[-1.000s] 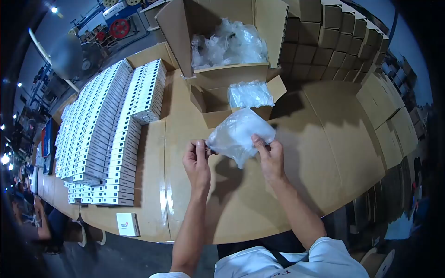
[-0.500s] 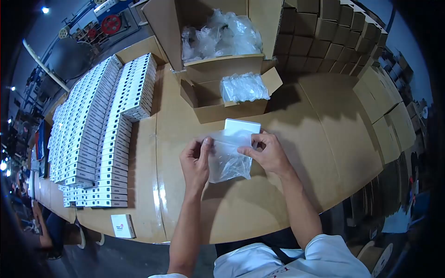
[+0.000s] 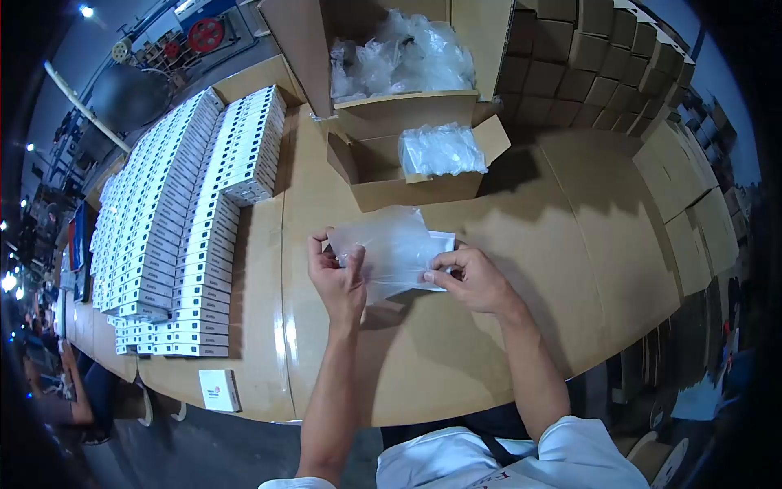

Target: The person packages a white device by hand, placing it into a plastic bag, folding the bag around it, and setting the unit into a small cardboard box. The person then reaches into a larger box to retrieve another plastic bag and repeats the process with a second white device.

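A frosted plastic bag [image 3: 387, 240] is spread between my hands above the cardboard-covered table [image 3: 456, 350]. My left hand [image 3: 338, 273] pinches the bag's left side, thumb in front. Behind the bag's right part shows a flat white box [image 3: 442, 243], mostly covered by the plastic. The fingers of my right hand [image 3: 475, 279] are closed on the box's right edge, thumb toward the plastic. Just beyond my hands stands an open carton [image 3: 415, 194] with wrapped packs [image 3: 441, 150] in its right half.
Tall stacks of small white boxes [image 3: 183, 236] fill the left side. A single white box [image 3: 218, 389] lies near the front edge. Behind the carton, a large box [image 3: 487, 49] holds crumpled plastic bags [image 3: 403, 59]. Brown cartons [image 3: 570, 61] are piled at the back right.
The bag, which hung down below the white box, is now raised and spread up and left across it. My right hand has shifted lower along the box edge.
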Available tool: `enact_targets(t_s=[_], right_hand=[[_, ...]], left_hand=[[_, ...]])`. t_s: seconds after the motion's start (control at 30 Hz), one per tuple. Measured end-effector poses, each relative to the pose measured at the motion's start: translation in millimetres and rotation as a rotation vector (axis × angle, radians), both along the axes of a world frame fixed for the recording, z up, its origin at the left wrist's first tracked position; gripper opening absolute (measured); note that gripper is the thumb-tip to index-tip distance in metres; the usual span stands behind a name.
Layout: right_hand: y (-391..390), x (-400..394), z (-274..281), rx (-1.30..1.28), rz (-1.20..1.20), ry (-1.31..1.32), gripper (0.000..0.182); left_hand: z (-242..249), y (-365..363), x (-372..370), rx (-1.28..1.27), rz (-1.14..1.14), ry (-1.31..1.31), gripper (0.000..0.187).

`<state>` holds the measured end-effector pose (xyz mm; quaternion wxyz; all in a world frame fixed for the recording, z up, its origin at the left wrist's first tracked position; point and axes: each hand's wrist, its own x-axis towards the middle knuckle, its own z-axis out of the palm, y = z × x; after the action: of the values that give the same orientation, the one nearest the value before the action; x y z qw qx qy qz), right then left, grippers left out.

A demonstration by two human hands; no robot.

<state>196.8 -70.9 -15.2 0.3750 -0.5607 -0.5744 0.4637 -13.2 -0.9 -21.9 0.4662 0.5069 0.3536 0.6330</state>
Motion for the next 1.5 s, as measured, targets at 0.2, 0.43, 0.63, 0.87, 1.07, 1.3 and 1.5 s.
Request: enact_targets(t_s=[0.2,0.43,0.63,0.87,1.07,1.3,1.5], right_hand=[[-2,-13,-1,0.078,-0.156,0.223,0.032],[2,-14,-11,0.204,-0.302,0.292,0.037],[1,-3,-5,0.239,-0.283,0.329,0.032],[5,17,36,0.844,-0.515,0.477,0.062],[-1,16,32,0.770,-0.399,0.560,0.069],[-1,14,28,0.700,-0.346,0.567,0.067],[3,16,20,0.753,-0.348,0.378,0.064]], left_hand=[[0,-1,-1,-0.007,-0.184,-0.071,0.081],[14,-5,-1,-0.033,-0.263,0.200,0.063],[11,-8,1,-0.175,-0.415,0.310,0.036],[16,-11,5,-0.285,-0.528,0.438,0.033],[17,-14,13,-0.332,-0.590,0.372,0.037],[21,-14,12,-0.306,-0.623,0.394,0.040],[18,-13,10,-0.334,-0.621,0.428,0.041]])
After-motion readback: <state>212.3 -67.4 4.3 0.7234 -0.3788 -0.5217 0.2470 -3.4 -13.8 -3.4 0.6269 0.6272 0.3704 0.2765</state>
